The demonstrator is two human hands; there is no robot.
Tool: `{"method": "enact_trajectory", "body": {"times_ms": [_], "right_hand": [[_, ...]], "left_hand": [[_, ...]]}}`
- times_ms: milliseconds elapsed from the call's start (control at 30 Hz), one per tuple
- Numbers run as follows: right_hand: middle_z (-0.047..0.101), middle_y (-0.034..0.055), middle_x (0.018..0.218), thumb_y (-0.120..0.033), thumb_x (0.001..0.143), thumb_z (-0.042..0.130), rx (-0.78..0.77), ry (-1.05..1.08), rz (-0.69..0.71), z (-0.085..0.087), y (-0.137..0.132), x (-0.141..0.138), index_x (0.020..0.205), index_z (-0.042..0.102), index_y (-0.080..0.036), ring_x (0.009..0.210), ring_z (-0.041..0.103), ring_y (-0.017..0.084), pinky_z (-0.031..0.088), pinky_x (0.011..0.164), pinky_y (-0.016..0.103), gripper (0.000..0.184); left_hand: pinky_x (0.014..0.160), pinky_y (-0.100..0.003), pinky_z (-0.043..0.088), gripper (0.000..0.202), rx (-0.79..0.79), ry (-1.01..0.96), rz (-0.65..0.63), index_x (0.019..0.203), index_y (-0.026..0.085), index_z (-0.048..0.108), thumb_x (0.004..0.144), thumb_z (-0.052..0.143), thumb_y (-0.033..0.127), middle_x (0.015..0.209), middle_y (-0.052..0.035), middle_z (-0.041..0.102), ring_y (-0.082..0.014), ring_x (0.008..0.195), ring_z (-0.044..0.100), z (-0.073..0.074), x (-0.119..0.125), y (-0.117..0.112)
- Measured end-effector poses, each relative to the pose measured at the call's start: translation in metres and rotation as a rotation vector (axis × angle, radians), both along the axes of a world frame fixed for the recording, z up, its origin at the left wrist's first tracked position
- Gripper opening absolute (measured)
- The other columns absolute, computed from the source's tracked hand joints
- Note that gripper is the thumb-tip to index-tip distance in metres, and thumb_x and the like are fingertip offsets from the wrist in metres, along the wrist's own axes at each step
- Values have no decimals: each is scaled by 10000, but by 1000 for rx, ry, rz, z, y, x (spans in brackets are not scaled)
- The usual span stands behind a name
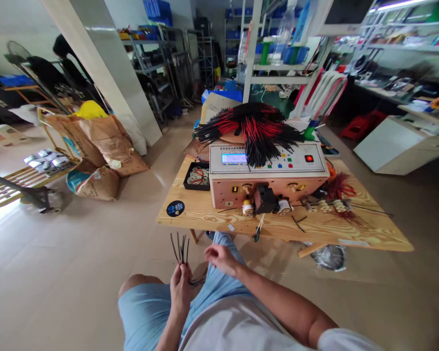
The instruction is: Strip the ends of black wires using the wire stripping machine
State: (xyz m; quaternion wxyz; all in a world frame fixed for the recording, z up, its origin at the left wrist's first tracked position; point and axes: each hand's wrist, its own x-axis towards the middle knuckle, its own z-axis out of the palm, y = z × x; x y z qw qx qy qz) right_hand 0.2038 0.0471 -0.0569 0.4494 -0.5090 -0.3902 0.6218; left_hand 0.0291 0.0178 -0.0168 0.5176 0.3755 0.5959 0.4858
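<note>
My left hand (181, 283) is closed around a small bundle of black wires (183, 249) above my lap. Their upper ends fan out over my fingers, and more dark strands trail below the hand. Just to the right, my right hand (222, 258) hovers over my leg with its fingers curled together. Whatever is between those fingertips, if anything, is too small to make out. In front of me a wire-processing machine (223, 190) stands on a wooden table (201, 217). Heaped on top of it is a large pile of red and black wires (256, 126).
Left of the machine sits a black tray (186, 184) with white and red pieces. A pair of small pliers (258, 231) rests at the table's front edge. Red wire scraps (342, 190) lie on the right. Brown sacks (109, 146) stand on the floor by a pillar (113, 63).
</note>
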Motion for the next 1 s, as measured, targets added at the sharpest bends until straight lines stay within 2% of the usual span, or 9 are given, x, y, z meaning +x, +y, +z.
{"method": "enact_trajectory", "body": {"times_ms": [67, 100, 167, 267, 333, 467, 700, 867, 1000], "right_hand": [[611, -46, 700, -437, 656, 824, -35, 148, -317, 9, 24, 18, 1029, 646, -205, 508, 506, 96, 381, 457, 204, 474], [620, -44, 732, -445, 641, 841, -35, 238, -424, 15, 35, 27, 1085, 619, -214, 525, 525, 100, 395, 462, 205, 546], [637, -32, 772, -445, 621, 872, -11, 402, -513, 29, 56, 43, 1116, 600, -216, 568, 552, 106, 421, 484, 207, 610], [636, -19, 755, -463, 645, 880, 35, 549, -513, 47, 75, 57, 1008, 634, -192, 576, 540, 98, 426, 503, 210, 516], [636, -14, 746, -475, 667, 873, 58, 592, -524, 52, 82, 58, 985, 655, -181, 569, 527, 92, 416, 498, 208, 485], [642, -5, 740, -497, 684, 863, 85, 625, -576, 49, 88, 54, 994, 687, -168, 577, 527, 97, 408, 487, 208, 485], [617, -5, 685, -572, 734, 802, 65, 655, -617, 41, 96, 58, 944, 701, -160, 537, 502, 102, 399, 462, 220, 473], [610, -4, 639, -621, 739, 762, 7, 481, -607, 37, 93, 40, 861, 681, -164, 499, 482, 96, 379, 439, 209, 480], [626, 14, 634, -717, 735, 694, -41, 299, -443, 25, 70, 10, 840, 667, -170, 498, 518, 120, 397, 427, 224, 558]], "left_hand": [[490, -208, 324, 546, 4, -81, 24, 672, 195, 500, 797, 652, 705, 569, 60, 404, -95, 526, 354, 1, -6, 1], [475, -200, 312, 532, 6, -130, 18, 676, 198, 484, 811, 657, 683, 565, 69, 382, -87, 512, 333, 1, -8, 1], [441, -187, 295, 507, -5, -218, 9, 697, 203, 472, 817, 675, 653, 561, 82, 366, -75, 481, 310, 2, -9, 0], [376, -173, 235, 504, -85, -283, -2, 726, 215, 467, 779, 717, 649, 535, 101, 353, -63, 426, 260, 4, -5, 0], [356, -163, 191, 521, -144, -292, 6, 743, 219, 467, 745, 740, 662, 527, 113, 337, -52, 408, 218, 5, -4, -1], [384, -141, 207, 530, -156, -280, 16, 793, 203, 524, 721, 753, 675, 564, 110, 344, -38, 432, 236, 3, -6, -2], [455, -170, 307, 548, -63, -200, -121, 950, 166, 673, 716, 773, 652, 592, 76, 399, -57, 488, 359, -2, -8, -3], [454, -176, 320, 547, -64, -157, -108, 872, 165, 680, 673, 795, 662, 600, 54, 459, -63, 497, 388, -4, -7, -2], [442, -178, 329, 595, -74, -142, -37, 821, 172, 666, 574, 832, 687, 610, 39, 513, -74, 499, 420, -1, -6, 6]]}}
